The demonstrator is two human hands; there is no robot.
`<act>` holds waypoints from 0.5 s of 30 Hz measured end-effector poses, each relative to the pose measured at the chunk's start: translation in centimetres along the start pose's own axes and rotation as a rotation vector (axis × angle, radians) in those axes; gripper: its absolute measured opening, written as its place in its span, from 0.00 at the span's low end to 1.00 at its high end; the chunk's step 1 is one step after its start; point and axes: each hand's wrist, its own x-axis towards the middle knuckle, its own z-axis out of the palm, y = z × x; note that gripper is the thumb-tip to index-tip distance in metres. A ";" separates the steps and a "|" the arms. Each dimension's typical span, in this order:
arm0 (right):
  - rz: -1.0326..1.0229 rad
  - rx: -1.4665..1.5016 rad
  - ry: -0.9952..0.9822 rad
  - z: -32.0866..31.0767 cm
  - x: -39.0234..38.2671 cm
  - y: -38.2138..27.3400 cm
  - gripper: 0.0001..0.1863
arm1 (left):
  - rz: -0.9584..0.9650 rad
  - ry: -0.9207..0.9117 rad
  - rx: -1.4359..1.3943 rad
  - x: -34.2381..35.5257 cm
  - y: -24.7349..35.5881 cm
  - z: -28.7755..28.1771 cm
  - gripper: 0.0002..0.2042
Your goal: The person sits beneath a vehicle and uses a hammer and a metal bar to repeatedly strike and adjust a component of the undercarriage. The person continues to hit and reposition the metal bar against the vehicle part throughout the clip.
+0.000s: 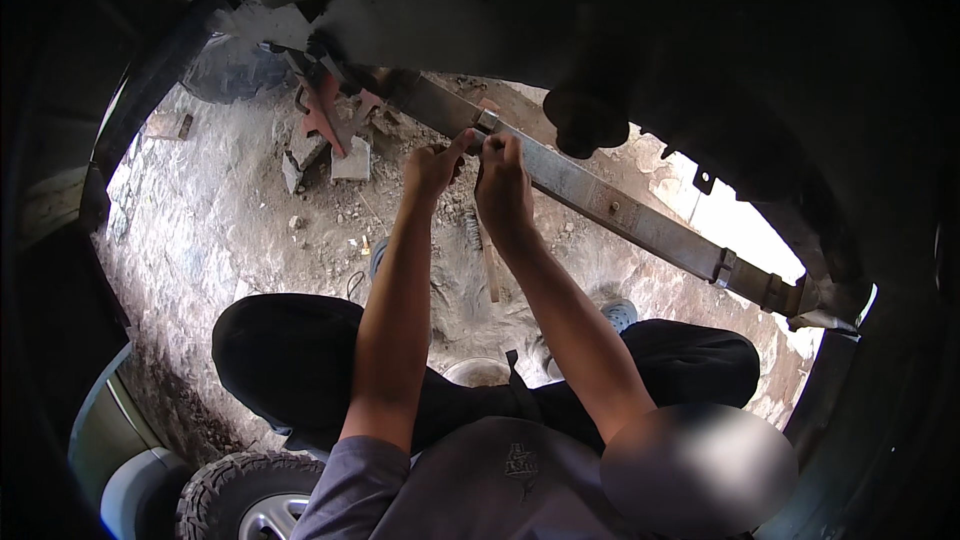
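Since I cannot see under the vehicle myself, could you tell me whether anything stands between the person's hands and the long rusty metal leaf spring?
Nothing visible does. The left hand and right hand are both already at the long rusty metal leaf spring, fingers on the small metal clamp around it. The dark round part hangs beside them, not between.

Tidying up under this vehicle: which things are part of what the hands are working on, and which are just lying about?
In hand: left hand, right hand, both at the clamp on the leaf spring.

Lying about: stone blocks, red stand, coil spring, wooden stick, tyre.
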 end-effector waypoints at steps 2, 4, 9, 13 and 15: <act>0.097 0.094 -0.035 -0.1 -0.9 -1.3 0.08 | -0.002 0.026 0.138 0.9 -1.7 0.1 0.38; 0.044 0.077 -0.008 0.1 0.0 0.1 0.09 | 0.043 0.024 0.252 1.3 -1.6 0.4 0.41; 0.458 0.346 -0.157 -1.4 -0.5 -1.5 0.14 | 0.081 0.091 0.232 0.3 -0.6 1.0 0.40; 0.165 0.197 -0.015 -0.1 0.1 0.9 0.10 | 0.051 0.058 0.202 0.0 -0.1 1.2 0.40; 0.197 0.187 0.020 0.1 0.4 -0.7 0.09 | 0.069 0.082 0.222 0.2 -0.7 0.7 0.41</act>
